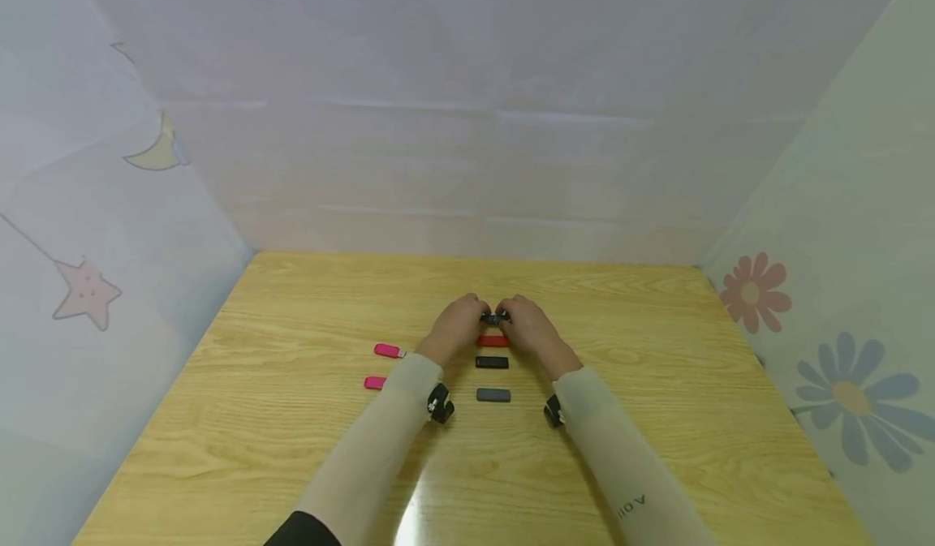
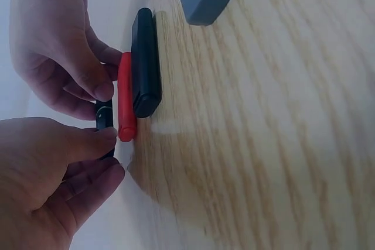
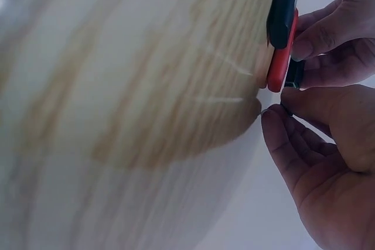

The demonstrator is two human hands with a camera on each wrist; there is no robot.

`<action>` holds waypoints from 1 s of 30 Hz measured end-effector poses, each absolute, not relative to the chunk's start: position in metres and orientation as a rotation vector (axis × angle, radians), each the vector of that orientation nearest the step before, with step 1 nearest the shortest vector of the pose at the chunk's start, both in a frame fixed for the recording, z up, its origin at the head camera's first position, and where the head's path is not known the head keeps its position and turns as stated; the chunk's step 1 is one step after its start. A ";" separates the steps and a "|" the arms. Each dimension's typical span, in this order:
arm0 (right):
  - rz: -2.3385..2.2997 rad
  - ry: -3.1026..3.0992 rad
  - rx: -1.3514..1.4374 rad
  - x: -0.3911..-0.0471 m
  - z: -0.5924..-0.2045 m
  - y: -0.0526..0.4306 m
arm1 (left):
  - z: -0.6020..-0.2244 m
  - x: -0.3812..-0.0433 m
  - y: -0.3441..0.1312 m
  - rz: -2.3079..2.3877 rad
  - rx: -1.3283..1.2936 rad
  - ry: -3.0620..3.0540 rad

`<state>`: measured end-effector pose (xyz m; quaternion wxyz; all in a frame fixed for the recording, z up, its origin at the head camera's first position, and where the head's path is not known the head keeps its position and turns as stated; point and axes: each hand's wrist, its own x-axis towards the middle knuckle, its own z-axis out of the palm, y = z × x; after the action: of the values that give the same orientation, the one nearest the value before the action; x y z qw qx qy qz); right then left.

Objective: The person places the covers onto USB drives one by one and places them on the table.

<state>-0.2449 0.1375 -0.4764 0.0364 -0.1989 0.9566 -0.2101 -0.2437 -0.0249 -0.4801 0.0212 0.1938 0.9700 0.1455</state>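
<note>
In the head view, my left hand [image 1: 454, 327] and right hand [image 1: 531, 331] meet at the top of a column of USB sticks. Between them is a small dark USB stick [image 1: 494, 319], mostly hidden by the fingers. The left wrist view shows thumb and fingers of each hand pinching one end of this dark stick [image 2: 104, 114]. Just on the near side of it lies a red USB stick [image 1: 493, 341], lengthwise alongside. A black USB stick [image 1: 492, 362] comes after the red one, then a grey USB stick [image 1: 493, 395] closest to me.
Left of my left forearm lie two pink USB sticks. The farther pink stick [image 1: 387, 350] shows its metal plug; the nearer pink stick [image 1: 374, 383] is partly covered by the sleeve. The wood-grain table [image 1: 307, 416] meets a pale wall covering [image 1: 482, 165] at its far edge.
</note>
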 end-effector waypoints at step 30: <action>-0.531 2.954 -0.566 -0.252 -0.482 0.133 | -0.484 -0.248 -0.023 0.376 0.572 3.018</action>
<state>-0.2522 0.1326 -0.4822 0.0437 -0.1851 0.9663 -0.1737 -0.2480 -0.0232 -0.4838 0.0236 0.1850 0.9749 0.1214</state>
